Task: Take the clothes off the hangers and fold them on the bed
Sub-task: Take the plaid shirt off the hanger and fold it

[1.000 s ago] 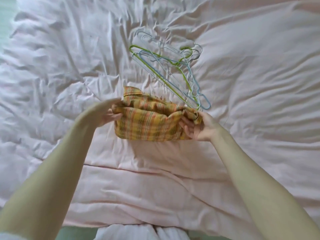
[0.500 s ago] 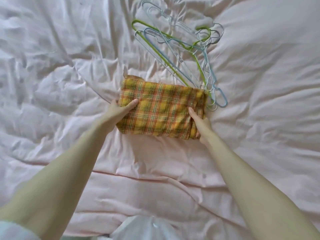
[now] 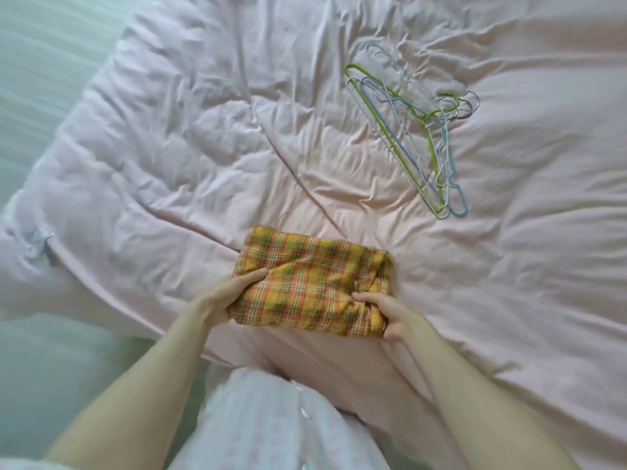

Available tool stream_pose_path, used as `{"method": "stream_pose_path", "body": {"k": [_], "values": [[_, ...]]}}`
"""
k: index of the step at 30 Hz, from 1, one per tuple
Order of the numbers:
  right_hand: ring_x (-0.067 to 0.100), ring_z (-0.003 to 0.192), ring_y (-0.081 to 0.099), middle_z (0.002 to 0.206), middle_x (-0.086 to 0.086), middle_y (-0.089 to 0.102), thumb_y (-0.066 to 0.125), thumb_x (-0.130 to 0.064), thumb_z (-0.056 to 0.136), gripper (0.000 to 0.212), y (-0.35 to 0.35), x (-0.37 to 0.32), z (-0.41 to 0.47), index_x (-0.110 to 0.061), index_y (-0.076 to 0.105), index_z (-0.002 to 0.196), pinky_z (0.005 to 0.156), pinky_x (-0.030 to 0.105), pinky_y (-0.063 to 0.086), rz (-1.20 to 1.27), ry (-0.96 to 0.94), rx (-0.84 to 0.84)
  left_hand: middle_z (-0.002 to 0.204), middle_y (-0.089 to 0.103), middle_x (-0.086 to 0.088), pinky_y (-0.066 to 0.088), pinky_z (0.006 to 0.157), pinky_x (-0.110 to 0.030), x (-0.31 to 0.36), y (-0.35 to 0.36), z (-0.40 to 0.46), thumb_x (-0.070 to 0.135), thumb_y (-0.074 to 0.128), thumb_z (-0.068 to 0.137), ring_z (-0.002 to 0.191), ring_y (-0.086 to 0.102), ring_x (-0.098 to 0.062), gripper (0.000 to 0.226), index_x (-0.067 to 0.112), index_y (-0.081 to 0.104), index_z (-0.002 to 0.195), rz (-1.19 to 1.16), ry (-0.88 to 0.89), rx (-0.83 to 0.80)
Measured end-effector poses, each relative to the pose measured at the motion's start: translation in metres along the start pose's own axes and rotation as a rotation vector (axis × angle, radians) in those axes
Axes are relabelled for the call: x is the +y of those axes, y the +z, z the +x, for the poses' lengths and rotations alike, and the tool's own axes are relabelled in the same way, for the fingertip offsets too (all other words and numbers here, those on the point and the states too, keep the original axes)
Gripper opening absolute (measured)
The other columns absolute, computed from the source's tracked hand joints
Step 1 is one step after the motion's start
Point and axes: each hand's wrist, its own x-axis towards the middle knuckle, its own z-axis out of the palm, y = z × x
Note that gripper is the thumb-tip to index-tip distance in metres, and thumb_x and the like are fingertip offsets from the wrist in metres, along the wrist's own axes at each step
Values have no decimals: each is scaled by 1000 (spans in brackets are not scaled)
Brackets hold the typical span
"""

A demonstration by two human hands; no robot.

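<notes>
Plaid cloth [image 3: 312, 283], folded into a thick yellow-and-orange rectangle, sits near the front edge of the bed [image 3: 169, 157], held at both short ends. Going from the left: the left hand [image 3: 234, 293] grips the cloth's left end, thumb lying on top and the other fingers hidden underneath. The middle of the bundle bulges and creases between the two grips, which suggests a soft, light fabric that will sag or slide open if it is carried by one end only (a hold under both ends, as now, looks the safer way). At the right end the right hand [image 3: 390, 317] pinches the bunched edge, fingers curled into the folds, where the layers look loosest and likeliest to slip out. Whether the bundle is resting on the pink quilt or raised just above it cannot be told. Farther right and well apart from the cloth, a heap of bare wire hangers [image 3: 424, 137] lies on the bed.
</notes>
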Motion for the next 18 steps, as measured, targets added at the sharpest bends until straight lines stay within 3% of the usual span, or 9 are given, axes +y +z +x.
{"method": "stream_pose_path", "body": {"k": [2, 5, 8, 10, 13, 18], "values": [[23, 72, 72, 84, 12, 74, 65, -13, 85, 23, 14, 23, -16, -7, 63, 108, 59, 33, 56, -81, -7, -28, 100, 70, -10, 57, 67, -33, -42, -14, -31, 30, 62, 88, 87, 67, -24, 28, 18, 56, 113, -87, 23, 32], [23, 71, 72, 84, 13, 74, 62, -10, 87, 22, 38, 45, -39, -8, 61, 109, 56, 34, 57, -195, -62, -44, 111, 67, -15, 54, 83, -47, -93, -35, -64, 31, 65, 86, 99, 65, -33, 38, 19, 52, 120, -221, 71, 39], [30, 88, 69, 99, 14, 71, 66, -7, 84, 29, 76, 58, -59, -18, 56, 109, 70, 47, 57, -319, -153, -48, 111, 67, -15, 56, 79, -44, -141, -59, -100, 29, 64, 87, 98, 66, -32, 40, 19, 52, 124, -403, 134, 88], [28, 91, 67, 98, 13, 71, 63, -11, 87, 23, 109, 68, -71, -16, 56, 108, 81, 45, 55, -455, -140, -83, 110, 68, -15, 56, 76, -41, -174, -77, -122, 29, 65, 86, 97, 67, -31, 43, 16, 53, 125, -509, 167, 135], [27, 89, 68, 103, 15, 70, 61, -14, 89, 30, 161, 83, -82, -6, 54, 118, 78, 40, 57, -668, -124, -133, 110, 68, -17, 54, 83, -45, -223, -101, -148, 31, 67, 84, 98, 66, -33, 48, 13, 53, 126, -662, 182, 203], [28, 95, 66, 108, 14, 66, 63, -11, 88, 39, 272, 156, -104, -7, 47, 123, 79, 41, 56, -979, -199, -203, 106, 70, -16, 48, 94, -54, -335, -149, -215, 36, 72, 77, 101, 65, -34, 49, 13, 58, 119, -915, 190, 357]]}}
